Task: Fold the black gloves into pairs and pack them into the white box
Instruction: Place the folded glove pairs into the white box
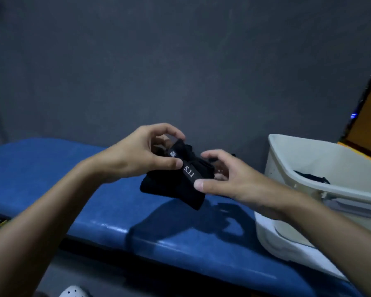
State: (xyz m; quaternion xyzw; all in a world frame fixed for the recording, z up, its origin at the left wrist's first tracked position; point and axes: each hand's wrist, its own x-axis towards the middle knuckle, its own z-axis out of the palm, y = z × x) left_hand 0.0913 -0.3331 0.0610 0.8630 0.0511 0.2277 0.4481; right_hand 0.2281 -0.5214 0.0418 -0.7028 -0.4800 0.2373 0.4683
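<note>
head view: your left hand [141,153] comes in from the lower left, forearm angled up and to the right, wrist bent slightly. its fingers curl over the top of the black gloves [171,187] and its thumb presses on the near face, right by the strap [189,171] that reads "5.11", so it is clamped on the bundle. your right hand [229,179] comes in from the lower right, forearm running up and to the left. its thumb pinches the lower end of that strap and its fingers curl round the far side of the gloves, so it grips them too. the two thumbs sit near each other, one at each end of the strap. the strap runs diagonally across the bundle and a small square logo shows at its upper end

the gloves are bunched into one dark wad, held up between both hands above the blue bench [51,168], whose padded top carries their shadow. the fold layout inside the wad is too dark to tell

the white box [291,159] stands on the bench at your right, just beside the right wrist, open on top. a dark item [313,177] lies inside it, kind unclear. grey wall [180,61] behind, white shoe [73,292] at the bottom edge
</note>
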